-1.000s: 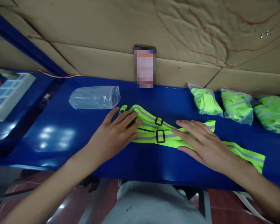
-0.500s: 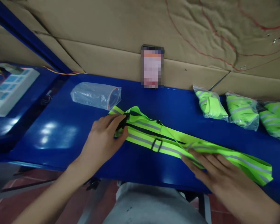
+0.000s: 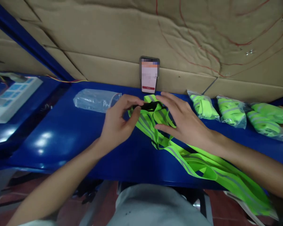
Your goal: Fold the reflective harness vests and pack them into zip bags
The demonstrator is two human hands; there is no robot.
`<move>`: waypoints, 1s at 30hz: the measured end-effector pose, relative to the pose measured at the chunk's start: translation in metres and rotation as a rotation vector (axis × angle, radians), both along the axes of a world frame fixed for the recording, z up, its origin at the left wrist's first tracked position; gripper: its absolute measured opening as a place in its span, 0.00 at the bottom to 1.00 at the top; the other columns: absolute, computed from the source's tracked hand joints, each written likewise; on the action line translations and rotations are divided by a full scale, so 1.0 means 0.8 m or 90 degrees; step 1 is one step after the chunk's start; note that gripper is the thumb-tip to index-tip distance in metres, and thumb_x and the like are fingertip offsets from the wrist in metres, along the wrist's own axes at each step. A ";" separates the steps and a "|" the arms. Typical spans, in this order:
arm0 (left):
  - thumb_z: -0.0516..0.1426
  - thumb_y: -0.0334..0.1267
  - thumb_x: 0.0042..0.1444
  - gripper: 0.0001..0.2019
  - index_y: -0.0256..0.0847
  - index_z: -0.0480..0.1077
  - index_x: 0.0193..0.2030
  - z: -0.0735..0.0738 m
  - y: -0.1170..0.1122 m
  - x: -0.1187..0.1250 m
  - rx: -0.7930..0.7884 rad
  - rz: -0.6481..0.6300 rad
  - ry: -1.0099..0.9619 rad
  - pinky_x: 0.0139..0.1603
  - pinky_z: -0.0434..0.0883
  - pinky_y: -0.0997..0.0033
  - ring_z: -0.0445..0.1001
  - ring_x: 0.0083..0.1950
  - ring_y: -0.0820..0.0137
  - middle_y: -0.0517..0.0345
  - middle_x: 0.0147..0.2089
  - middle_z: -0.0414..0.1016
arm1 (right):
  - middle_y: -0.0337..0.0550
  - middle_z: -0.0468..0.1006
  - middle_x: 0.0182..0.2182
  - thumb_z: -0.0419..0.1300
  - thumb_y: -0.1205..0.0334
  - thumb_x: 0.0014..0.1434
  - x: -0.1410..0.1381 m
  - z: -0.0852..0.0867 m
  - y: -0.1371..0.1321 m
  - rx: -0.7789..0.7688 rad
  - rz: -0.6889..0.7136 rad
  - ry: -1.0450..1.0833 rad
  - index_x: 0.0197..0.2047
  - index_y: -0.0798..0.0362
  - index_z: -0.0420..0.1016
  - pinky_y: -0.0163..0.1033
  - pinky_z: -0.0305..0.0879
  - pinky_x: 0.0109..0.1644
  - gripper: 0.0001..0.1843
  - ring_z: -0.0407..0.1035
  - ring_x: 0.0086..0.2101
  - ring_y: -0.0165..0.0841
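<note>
Between our hands, at the middle of the blue table (image 3: 132,169), lies the green strap (image 3: 238,182), bunched at its far end and trailing toward the near right, where it seems to hang over the near edge. Our left hand (image 3: 119,122) pinches the black piece (image 3: 149,106) at the bunched end between thumb and forefinger, probably because it gives a firmer hold than the limp webbing. Our right hand (image 3: 186,122) is spread, thumb well apart from the fingers, seemingly to make room for the loops; we cannot tell whether its fingertips touch them. The phone (image 3: 149,77) leans against the cardboard (image 3: 103,64) at the far side, presumably so that its screen faces us. A plastic bag (image 3: 91,99) lies far left, and filled bags (image 3: 231,112) sit in a row far right, apparently to leave us working space.
</note>
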State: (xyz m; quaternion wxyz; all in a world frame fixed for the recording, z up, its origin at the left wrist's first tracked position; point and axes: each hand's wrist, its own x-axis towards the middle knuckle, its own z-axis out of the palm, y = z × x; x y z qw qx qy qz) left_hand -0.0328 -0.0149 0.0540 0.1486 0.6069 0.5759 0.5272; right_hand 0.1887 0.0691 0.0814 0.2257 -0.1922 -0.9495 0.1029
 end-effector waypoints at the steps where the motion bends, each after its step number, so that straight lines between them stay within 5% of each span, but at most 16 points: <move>1: 0.58 0.38 0.67 0.05 0.45 0.70 0.48 0.009 0.009 0.006 0.010 -0.020 -0.011 0.55 0.79 0.62 0.82 0.51 0.66 0.55 0.48 0.82 | 0.56 0.65 0.71 0.62 0.49 0.70 -0.003 0.000 0.007 -0.038 -0.010 0.025 0.74 0.54 0.59 0.56 0.64 0.70 0.36 0.62 0.69 0.49; 4: 0.56 0.37 0.67 0.02 0.45 0.67 0.46 0.026 0.036 0.021 0.022 -0.072 -0.043 0.52 0.79 0.61 0.81 0.49 0.65 0.55 0.47 0.80 | 0.48 0.79 0.57 0.63 0.52 0.68 0.001 0.011 0.015 -0.148 -0.083 0.081 0.66 0.51 0.67 0.47 0.73 0.57 0.26 0.76 0.53 0.43; 7: 0.54 0.36 0.67 0.04 0.44 0.67 0.46 0.021 0.054 0.035 0.048 -0.106 0.015 0.54 0.77 0.61 0.79 0.50 0.66 0.54 0.46 0.78 | 0.43 0.82 0.43 0.60 0.56 0.67 0.012 0.019 0.018 -0.221 -0.150 0.103 0.57 0.52 0.72 0.42 0.71 0.46 0.17 0.77 0.41 0.37; 16: 0.56 0.29 0.57 0.26 0.43 0.64 0.64 -0.014 0.039 0.061 -0.182 -0.123 0.302 0.59 0.74 0.51 0.75 0.60 0.54 0.48 0.60 0.73 | 0.45 0.82 0.47 0.61 0.55 0.66 0.035 -0.043 0.057 -0.516 -0.096 0.127 0.53 0.54 0.75 0.43 0.68 0.53 0.16 0.76 0.46 0.37; 23: 0.56 0.30 0.61 0.19 0.41 0.67 0.60 -0.015 0.027 0.070 -0.097 0.017 0.478 0.54 0.75 0.53 0.77 0.55 0.52 0.44 0.59 0.74 | 0.47 0.80 0.56 0.61 0.54 0.69 0.047 -0.041 0.057 -0.587 0.025 0.112 0.59 0.51 0.73 0.46 0.69 0.62 0.19 0.75 0.55 0.38; 30: 0.58 0.34 0.64 0.17 0.38 0.70 0.59 -0.041 0.025 0.064 -0.064 0.010 0.531 0.50 0.77 0.56 0.79 0.54 0.53 0.43 0.58 0.77 | 0.48 0.80 0.57 0.61 0.54 0.70 0.045 -0.076 0.051 -0.659 0.030 0.144 0.61 0.51 0.72 0.49 0.68 0.66 0.19 0.75 0.57 0.38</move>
